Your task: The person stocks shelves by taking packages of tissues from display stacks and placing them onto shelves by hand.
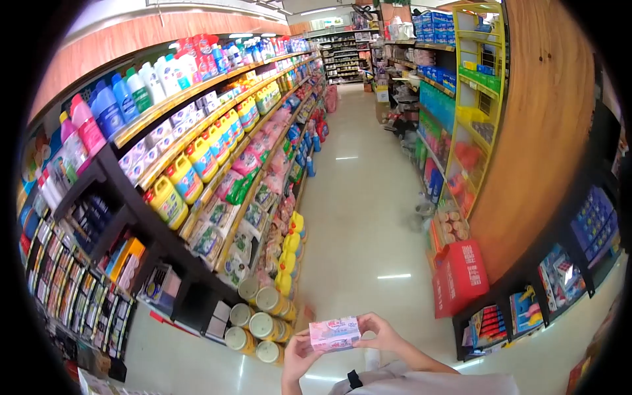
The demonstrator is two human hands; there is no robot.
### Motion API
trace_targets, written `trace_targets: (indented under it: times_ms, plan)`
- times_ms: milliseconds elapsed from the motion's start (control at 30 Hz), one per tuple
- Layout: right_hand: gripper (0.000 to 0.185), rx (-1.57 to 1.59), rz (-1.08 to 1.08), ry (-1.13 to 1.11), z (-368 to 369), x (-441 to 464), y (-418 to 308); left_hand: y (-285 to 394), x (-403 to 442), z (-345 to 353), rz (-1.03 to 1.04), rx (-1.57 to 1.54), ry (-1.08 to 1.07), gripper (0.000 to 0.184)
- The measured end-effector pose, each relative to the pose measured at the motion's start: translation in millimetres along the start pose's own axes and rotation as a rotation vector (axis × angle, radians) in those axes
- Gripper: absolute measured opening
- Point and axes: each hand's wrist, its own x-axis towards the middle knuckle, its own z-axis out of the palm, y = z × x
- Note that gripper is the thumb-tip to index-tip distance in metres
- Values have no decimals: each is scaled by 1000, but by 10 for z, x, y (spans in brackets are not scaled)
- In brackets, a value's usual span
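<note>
A small pink and white box (335,334) is held up at the bottom middle, over the aisle floor. My left hand (301,355) grips its left end, with the fingers bent round the side. On the right end, my right hand (380,333) holds it between thumb and fingers. The printing on the box is too small to read. Just left of the hands, several round-lidded tubs (270,299) stand stacked on the floor.
Long shelves (217,179) of bottles, jugs and packs line the left side. On the right stand a yellow rack (475,85), a wooden pillar (536,131), a red box (461,276) and low dark shelves. A pale tiled aisle (359,217) runs ahead between them.
</note>
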Motion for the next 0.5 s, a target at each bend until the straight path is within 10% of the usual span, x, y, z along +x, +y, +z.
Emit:
trace_targets:
  times_ms: [500]
  plan:
    - [44,69,179,116,-1063,1153,543,-695,1748,-11,-207,-26,-14,39]
